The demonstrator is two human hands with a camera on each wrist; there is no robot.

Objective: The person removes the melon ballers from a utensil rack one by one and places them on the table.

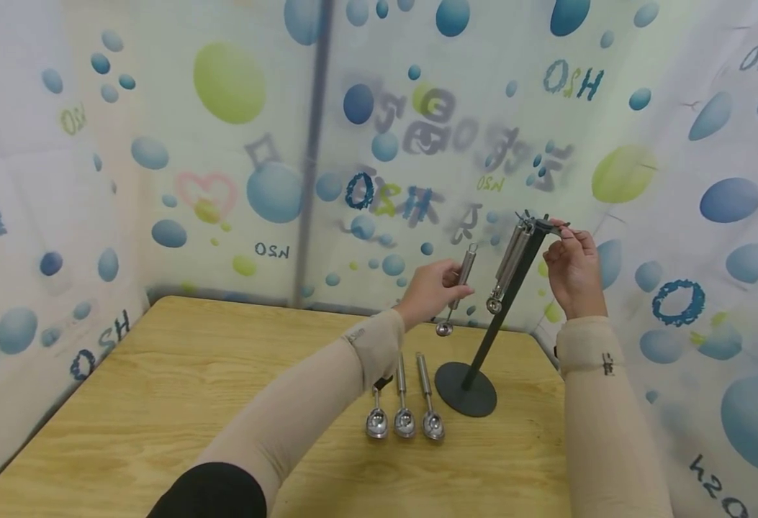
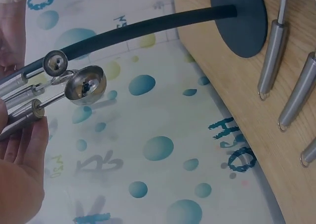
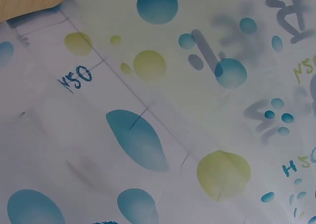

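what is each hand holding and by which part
The left hand holds a metal scoop by its handle; the right hand grips the dark stand at its top.

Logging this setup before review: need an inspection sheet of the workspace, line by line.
Surface: light wood-grain table.
Job's things: three shiny metal scoops with cylindrical handles lie side by side, bowls toward the wearer; more silver metal scoops hang on a dark grey stand with a round base, exact count unclear.
Clutter: nothing seen.
Hands: left hand holds a silver metal scoop by its handle, bowl down; right hand pinches the stand's top.
Cables: nothing seen.
Surroundings: pale sheeting printed with blue and green dots and H2O lettering.
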